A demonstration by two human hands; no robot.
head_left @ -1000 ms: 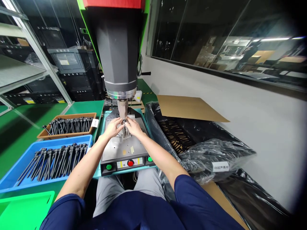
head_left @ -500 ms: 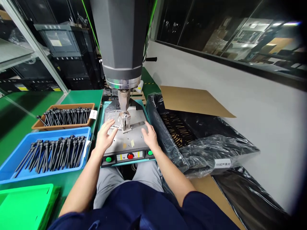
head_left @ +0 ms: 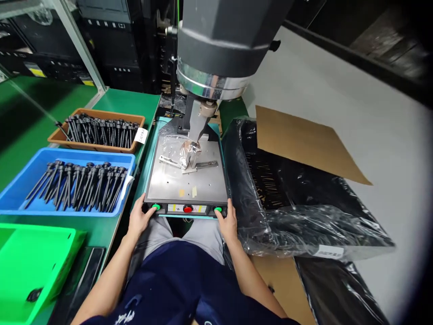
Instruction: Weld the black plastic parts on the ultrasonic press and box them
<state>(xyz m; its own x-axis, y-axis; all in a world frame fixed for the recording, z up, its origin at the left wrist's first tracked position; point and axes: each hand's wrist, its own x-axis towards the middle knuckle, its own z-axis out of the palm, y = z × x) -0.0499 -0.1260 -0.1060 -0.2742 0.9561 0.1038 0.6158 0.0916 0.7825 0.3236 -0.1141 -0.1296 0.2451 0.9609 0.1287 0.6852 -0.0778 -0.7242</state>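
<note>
My left hand (head_left: 138,219) is at the front left corner of a press machine's base, its thumb on the left green button (head_left: 156,206). At the right corner, my right hand (head_left: 228,222) has its thumb on the right green button (head_left: 218,209). The fingers of both hands stretch along the sides of the base and hold nothing. Between the buttons sits a red button (head_left: 187,209). On the metal plate (head_left: 179,183) stands a small fixture (head_left: 190,155) partly wrapped in clear film. The machine's metal tool head (head_left: 197,119) reaches down to it; whether they touch, I cannot tell.
To the left are a brown tray (head_left: 96,146) and a blue tray (head_left: 71,213), both with several black long-stemmed parts, and a green tray (head_left: 32,266) holding one small dark piece. On the right, a plastic-lined box (head_left: 297,230) contains thin parts beneath a cardboard sheet (head_left: 307,140).
Both hands have moved from beside the fixture back to the front corners of the base, thumbs now on the green buttons. The camera view has tilted and shifted.
</note>
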